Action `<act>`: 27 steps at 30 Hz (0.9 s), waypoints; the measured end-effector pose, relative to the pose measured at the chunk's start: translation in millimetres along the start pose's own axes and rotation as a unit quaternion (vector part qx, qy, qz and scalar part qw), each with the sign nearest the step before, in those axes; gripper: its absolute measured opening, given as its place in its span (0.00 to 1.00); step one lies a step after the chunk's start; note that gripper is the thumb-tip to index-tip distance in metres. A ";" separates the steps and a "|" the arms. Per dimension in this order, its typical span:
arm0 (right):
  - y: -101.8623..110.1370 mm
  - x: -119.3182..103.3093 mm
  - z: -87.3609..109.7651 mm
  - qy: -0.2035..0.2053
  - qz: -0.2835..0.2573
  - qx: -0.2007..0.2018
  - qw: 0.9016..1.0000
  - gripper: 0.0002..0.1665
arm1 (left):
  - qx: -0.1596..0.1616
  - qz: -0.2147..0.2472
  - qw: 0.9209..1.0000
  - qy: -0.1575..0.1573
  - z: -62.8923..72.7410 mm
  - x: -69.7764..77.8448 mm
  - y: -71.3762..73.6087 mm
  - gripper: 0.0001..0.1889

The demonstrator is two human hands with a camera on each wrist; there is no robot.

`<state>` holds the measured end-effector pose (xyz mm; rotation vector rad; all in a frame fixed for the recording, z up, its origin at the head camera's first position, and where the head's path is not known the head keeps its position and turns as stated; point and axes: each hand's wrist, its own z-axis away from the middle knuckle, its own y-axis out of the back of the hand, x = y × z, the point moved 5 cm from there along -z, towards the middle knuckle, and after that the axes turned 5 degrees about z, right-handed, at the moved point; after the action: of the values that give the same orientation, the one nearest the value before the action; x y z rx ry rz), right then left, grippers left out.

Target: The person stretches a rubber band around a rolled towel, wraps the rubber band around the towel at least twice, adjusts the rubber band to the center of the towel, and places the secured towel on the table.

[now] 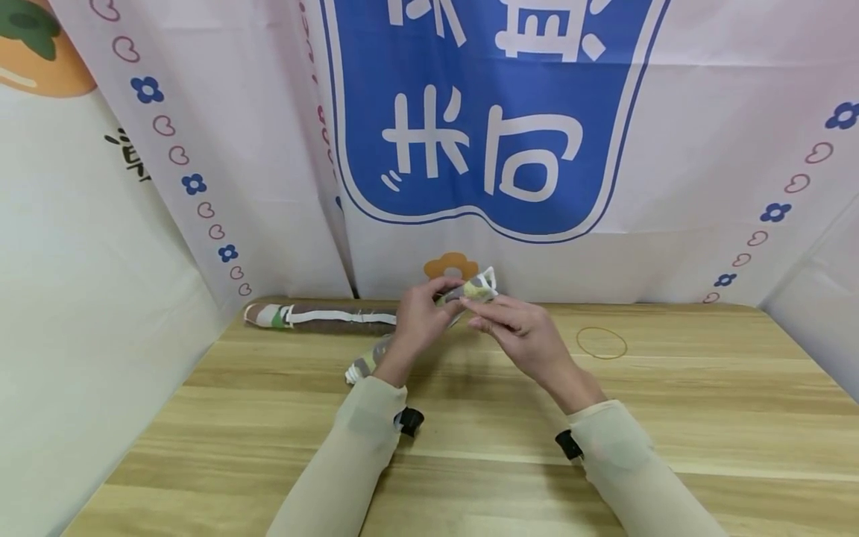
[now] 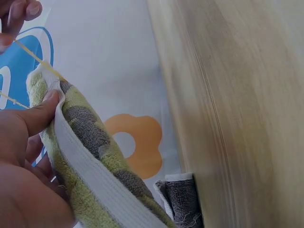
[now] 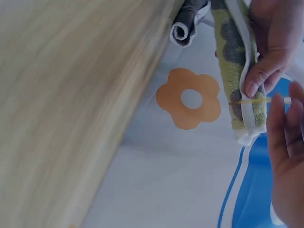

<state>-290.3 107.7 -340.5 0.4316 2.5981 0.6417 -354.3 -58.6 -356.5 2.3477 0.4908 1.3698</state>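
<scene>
A rolled towel (image 1: 365, 363), yellow-green with grey patches and a white edge strip, slants up from the table's back part. My left hand (image 1: 424, 317) grips it near its upper end, and the thumb presses on the white strip (image 2: 85, 159) in the left wrist view. Around that end runs a thin yellow rubber band (image 3: 251, 100). The fingers of my right hand (image 1: 526, 335) hold the band stretched away from the towel. Part of the band is hidden behind these fingers.
A second rolled towel (image 1: 338, 321), dark brown with a white strip, lies along the table's back edge on the left. Another yellow rubber band (image 1: 578, 344) lies on the wooden table (image 1: 496, 470), right of my hands. A printed cloth (image 1: 705, 134) hangs behind the table.
</scene>
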 end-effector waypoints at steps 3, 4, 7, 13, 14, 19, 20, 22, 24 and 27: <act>2.0 -4.1 -0.1 0.027 0.086 0.034 0.995 0.25 | -0.002 -0.004 1.000 0.002 -0.1 0.5 -0.9 0.14; 2.3 -5.0 0.0 0.027 0.107 0.040 0.993 0.29 | -0.003 -0.004 1.000 0.003 -0.1 0.4 -1.3 0.14; 1.6 -5.4 0.8 0.011 0.163 0.043 0.986 0.40 | -0.001 -0.008 1.000 0.006 -0.1 0.2 -1.6 0.14; -1.3 -1.9 3.0 -0.064 0.214 0.010 0.975 0.55 | 0.010 -0.012 1.000 0.018 -0.3 -0.8 -0.1 0.15; -1.6 -1.6 3.2 -0.077 0.218 0.004 0.973 0.57 | 0.011 -0.013 1.000 0.021 -0.4 -1.2 0.0 0.15; -1.6 -2.0 2.6 -0.135 0.227 -0.012 0.964 0.67 | 0.020 -0.021 0.999 0.032 -0.9 -2.1 0.7 0.16; -1.6 -2.3 2.1 -0.147 0.229 -0.015 0.962 0.69 | 0.022 -0.023 0.999 0.032 -0.9 -1.9 1.1 0.17; -1.9 -2.8 0.9 -0.172 0.228 -0.026 0.958 0.72 | 0.027 -0.026 0.999 0.033 -0.7 -1.6 1.9 0.17; -2.0 -2.9 0.3 -0.200 0.228 -0.038 0.952 0.73 | 0.034 -0.028 0.999 0.032 -0.4 -1.1 3.1 0.17; -1.6 -1.6 1.2 -0.250 0.228 -0.058 0.939 0.71 | 0.045 -0.027 0.998 0.027 0.1 -0.1 4.3 0.17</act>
<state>-288.6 106.2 -341.7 1.0284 1.9736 0.7158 -353.7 -62.4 -354.5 2.3549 0.6389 1.4160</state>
